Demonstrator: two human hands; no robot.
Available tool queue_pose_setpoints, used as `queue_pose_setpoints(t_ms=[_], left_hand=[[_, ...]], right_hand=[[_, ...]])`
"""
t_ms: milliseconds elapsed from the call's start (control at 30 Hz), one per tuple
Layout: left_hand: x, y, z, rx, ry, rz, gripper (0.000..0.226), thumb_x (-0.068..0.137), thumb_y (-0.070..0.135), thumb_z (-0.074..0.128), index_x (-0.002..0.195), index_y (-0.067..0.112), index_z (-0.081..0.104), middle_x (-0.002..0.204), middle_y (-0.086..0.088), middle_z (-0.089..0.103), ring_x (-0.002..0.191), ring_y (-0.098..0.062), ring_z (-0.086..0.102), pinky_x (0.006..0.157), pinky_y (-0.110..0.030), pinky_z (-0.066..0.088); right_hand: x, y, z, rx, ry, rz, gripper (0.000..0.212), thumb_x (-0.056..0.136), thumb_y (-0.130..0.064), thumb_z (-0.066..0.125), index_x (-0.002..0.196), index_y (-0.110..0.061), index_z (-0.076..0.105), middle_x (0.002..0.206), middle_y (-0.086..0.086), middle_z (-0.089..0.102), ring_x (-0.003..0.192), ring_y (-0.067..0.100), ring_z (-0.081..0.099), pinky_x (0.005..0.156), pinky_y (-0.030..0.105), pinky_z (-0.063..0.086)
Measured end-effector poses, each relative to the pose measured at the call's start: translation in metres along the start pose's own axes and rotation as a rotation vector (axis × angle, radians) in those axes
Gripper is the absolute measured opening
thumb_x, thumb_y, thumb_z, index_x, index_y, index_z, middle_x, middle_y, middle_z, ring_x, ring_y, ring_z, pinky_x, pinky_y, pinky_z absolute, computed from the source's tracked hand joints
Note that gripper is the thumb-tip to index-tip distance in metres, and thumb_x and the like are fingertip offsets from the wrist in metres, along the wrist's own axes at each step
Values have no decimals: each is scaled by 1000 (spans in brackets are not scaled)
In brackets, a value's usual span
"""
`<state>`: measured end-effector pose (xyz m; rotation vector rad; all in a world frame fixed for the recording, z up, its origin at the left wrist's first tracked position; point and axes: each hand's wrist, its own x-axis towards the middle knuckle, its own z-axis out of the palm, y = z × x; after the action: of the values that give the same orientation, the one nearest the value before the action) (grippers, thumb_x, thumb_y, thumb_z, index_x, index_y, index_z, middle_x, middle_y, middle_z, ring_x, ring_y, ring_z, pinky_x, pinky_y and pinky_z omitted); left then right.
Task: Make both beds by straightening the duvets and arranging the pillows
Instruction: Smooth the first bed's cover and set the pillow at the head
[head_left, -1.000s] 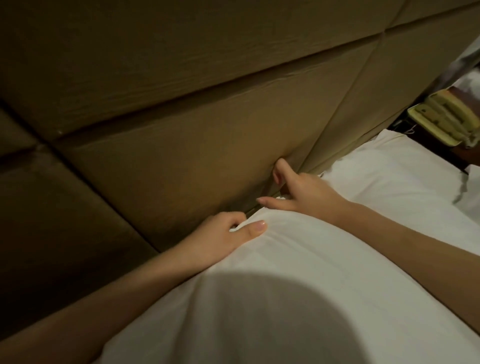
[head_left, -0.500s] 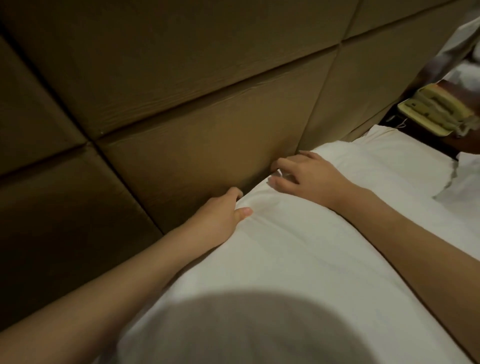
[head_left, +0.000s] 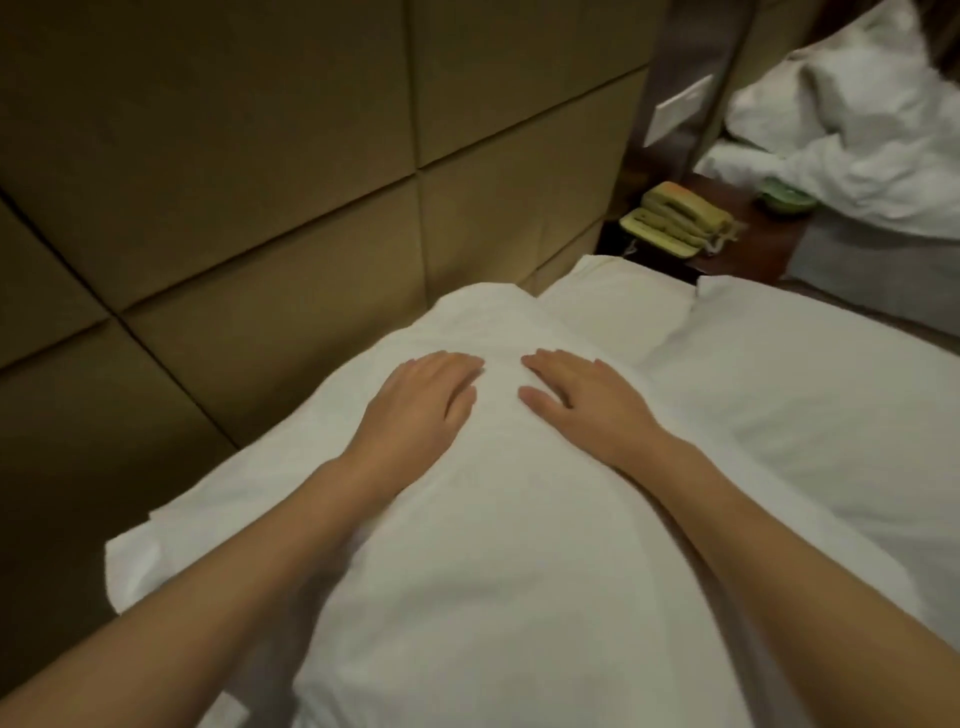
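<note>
Both hands lie flat on top of a plump white pillow (head_left: 498, 519) near the middle of the frame. Left hand (head_left: 423, 397) rests palm down with its fingers straight and close together, pointing toward the upper right. Right hand (head_left: 582, 397) rests just beside it, palm down, fingers straight and slightly spread, pointing left, thumb set apart below them. A narrow strip of pillow shows between the two sets of fingertips, so the hands do not touch. Neither hand curls round any fabric.

That pillow fills the centre and lower part of the frame, its far end against the padded brown headboard (head_left: 234, 182) that takes up the upper left. A second white pillow (head_left: 618, 306) lies just behind it to the right, also against the headboard. White bedding (head_left: 831, 415) spreads across the right side.

At upper right a dark nightstand (head_left: 753, 244) carries a yellowish telephone (head_left: 675, 218). Beyond it, in the top right corner, the other bed's rumpled white duvet (head_left: 857, 156) lies in loose folds.
</note>
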<state>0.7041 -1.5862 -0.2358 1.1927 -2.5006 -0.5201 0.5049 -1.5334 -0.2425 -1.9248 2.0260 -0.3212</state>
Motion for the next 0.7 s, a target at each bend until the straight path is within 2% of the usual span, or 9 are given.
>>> queue_pose_setpoints(t_ms=[167, 433, 567, 700], left_hand=[[-2, 68, 23, 79, -92, 73, 40, 102, 32, 32, 142, 28, 41, 148, 10, 39, 139, -10, 28, 117, -32, 8], [58, 147, 81, 26, -204, 363, 42, 96, 26, 49, 137, 20, 47, 138, 5, 50, 129, -17, 41, 108, -30, 23], [86, 201, 126, 70, -294, 492, 48, 96, 30, 48, 142, 22, 39, 145, 6, 42, 134, -15, 33, 112, -28, 18], [108, 250, 177, 105, -341, 570, 48, 98, 32, 46, 144, 22, 37, 146, 5, 41, 135, -15, 33, 113, -30, 17]], right_hand=[[-85, 42, -17, 44, -6, 151, 53, 98, -54, 26, 148, -38, 22, 157, -13, 18, 144, 4, 12, 118, 35, 6], [-173, 128, -26, 106, 66, 512, 57, 97, -56, 30, 149, -33, 24, 157, -12, 20, 143, 5, 18, 118, 34, 10], [-203, 171, -35, 99, 113, 607, 57, 96, -56, 34, 148, -34, 25, 157, -13, 20, 143, 4, 18, 118, 33, 9], [-231, 224, -49, 87, 159, 676, 58, 96, -58, 34, 149, -34, 24, 157, -14, 18, 143, 3, 15, 118, 31, 7]])
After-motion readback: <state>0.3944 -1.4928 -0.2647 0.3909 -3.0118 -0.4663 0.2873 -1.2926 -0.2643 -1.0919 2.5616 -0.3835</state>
